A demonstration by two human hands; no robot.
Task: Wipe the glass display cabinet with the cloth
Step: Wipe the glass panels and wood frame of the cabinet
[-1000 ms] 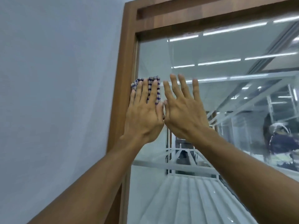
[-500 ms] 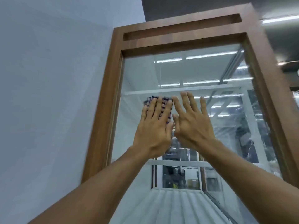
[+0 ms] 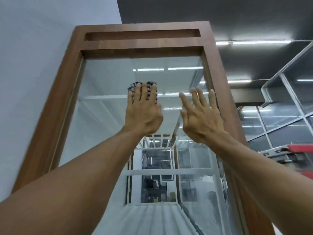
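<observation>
Pale grey wall [image 3: 42, 65] fills the upper left of the frame and a dark ceiling [image 3: 220, 12] with a lit light strip [image 3: 254, 42] fills the upper right. Between them rises the glass display cabinet [image 3: 142, 43], its brown wooden frame running from the top centre down both sides around a tall glass pane [image 3: 101, 124].

Your left hand [image 3: 144, 114] is up in the centre of the frame, fingers straight and close together, pressing the cloth [image 3: 149, 83] flat against the upper part of the pane. The cloth is a dark-and-white checked one; you see only its edge above and between your fingertips.

Your right hand [image 3: 201, 119] is just to the right of it, apart from the cloth, fingers spread and relaxed, holding nothing. Its outer finger lies over the right-hand post of the frame; you cannot tell whether the palm touches the glass.

At the right edge stands a glass partition [image 3: 288, 99], and below it a blurred red object [image 3: 301, 148].
</observation>
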